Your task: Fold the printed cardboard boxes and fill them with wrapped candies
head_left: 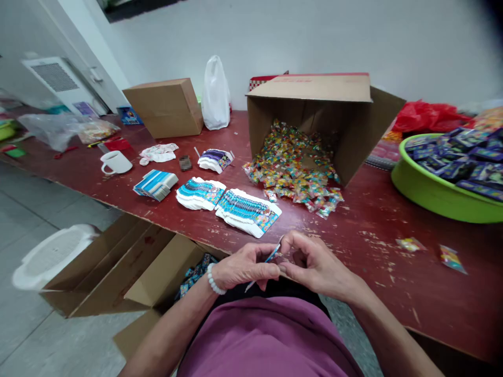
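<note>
A plain pale wall (pixel 314 36) runs behind the long, dark-red desk (pixel 377 241), its paint chipped. At left, a white pillar (pixel 84 39) rises; below, grey tiled floor (pixel 23 204) bears a white stool (pixel 58 254).

Fingers (pixel 295 242) of both hands meet on a card (pixel 271 256) at the tabletop's (pixel 377 225) near edge. Ahead-left of fingers: card stacks (pixel 248 213), two side by side, third left of them, fourth behind. Farther left: mug (pixel 120 163), cloth (pixel 158 154) beside it; second carton (pixel 165 110) behind, bag (pixel 216 97) at its right. Straight ahead of fingers: tipped carton (pixel 308 90), packets (pixel 293 167) inside and out front. Right of fingers: two loose packets (pixel 411 244); basin (pixel 440 196) beyond, packs (pixel 467 154) inside. Below-left: floor carton (pixel 113 272), more packs inside.
</note>
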`<act>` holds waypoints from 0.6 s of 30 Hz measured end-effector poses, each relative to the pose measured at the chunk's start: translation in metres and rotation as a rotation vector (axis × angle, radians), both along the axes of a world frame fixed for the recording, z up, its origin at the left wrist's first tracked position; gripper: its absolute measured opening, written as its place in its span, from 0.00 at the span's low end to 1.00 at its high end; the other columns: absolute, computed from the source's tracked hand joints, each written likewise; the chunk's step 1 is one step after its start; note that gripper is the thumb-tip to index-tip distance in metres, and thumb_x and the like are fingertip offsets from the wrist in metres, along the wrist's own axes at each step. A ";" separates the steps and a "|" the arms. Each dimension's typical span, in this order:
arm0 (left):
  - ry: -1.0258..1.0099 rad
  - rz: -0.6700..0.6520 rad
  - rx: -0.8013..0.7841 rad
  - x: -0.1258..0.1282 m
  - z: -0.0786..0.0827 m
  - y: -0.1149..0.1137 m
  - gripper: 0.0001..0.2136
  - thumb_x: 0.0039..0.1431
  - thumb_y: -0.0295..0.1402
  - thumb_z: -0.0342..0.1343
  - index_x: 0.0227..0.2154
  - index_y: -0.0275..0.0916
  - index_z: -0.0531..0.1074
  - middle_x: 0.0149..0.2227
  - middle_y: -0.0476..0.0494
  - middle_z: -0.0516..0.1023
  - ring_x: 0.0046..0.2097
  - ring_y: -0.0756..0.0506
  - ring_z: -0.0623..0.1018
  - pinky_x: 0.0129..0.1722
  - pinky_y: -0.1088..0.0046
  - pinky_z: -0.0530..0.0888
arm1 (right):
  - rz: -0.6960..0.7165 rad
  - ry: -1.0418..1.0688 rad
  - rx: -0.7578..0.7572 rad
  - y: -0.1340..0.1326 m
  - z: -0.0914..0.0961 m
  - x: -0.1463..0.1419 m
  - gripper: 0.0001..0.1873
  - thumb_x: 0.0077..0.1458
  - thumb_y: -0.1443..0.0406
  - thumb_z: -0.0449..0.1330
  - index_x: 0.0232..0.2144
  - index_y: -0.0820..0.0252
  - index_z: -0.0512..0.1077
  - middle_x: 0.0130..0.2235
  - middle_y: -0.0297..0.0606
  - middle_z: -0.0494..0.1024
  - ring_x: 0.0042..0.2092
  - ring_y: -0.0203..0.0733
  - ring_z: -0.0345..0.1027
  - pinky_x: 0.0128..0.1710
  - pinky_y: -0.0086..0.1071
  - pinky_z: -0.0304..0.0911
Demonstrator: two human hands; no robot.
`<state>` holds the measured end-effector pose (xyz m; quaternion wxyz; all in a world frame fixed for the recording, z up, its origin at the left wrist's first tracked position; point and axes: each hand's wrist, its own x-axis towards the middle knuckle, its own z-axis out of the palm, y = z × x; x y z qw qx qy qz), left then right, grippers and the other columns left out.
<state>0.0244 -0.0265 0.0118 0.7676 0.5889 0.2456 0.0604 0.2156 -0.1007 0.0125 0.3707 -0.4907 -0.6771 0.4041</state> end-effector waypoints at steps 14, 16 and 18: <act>-0.037 0.273 -0.045 0.021 -0.015 -0.003 0.17 0.49 0.42 0.66 0.34 0.32 0.73 0.29 0.45 0.75 0.28 0.48 0.76 0.28 0.72 0.72 | -0.374 0.314 0.007 0.016 -0.038 -0.017 0.13 0.59 0.56 0.59 0.28 0.58 0.72 0.33 0.37 0.75 0.27 0.37 0.67 0.26 0.31 0.63; -0.032 0.342 0.111 0.022 -0.021 -0.004 0.13 0.51 0.38 0.65 0.32 0.33 0.73 0.30 0.46 0.75 0.32 0.48 0.74 0.33 0.73 0.71 | -0.435 0.286 0.083 0.016 -0.038 -0.015 0.15 0.57 0.57 0.61 0.23 0.59 0.70 0.30 0.36 0.74 0.31 0.39 0.68 0.31 0.32 0.64; -0.036 0.422 0.239 0.022 -0.026 -0.006 0.11 0.52 0.36 0.64 0.35 0.34 0.74 0.34 0.46 0.76 0.37 0.47 0.74 0.38 0.73 0.71 | -0.469 0.227 0.105 0.016 -0.033 -0.011 0.14 0.56 0.58 0.62 0.23 0.59 0.72 0.28 0.35 0.74 0.32 0.40 0.68 0.33 0.32 0.62</act>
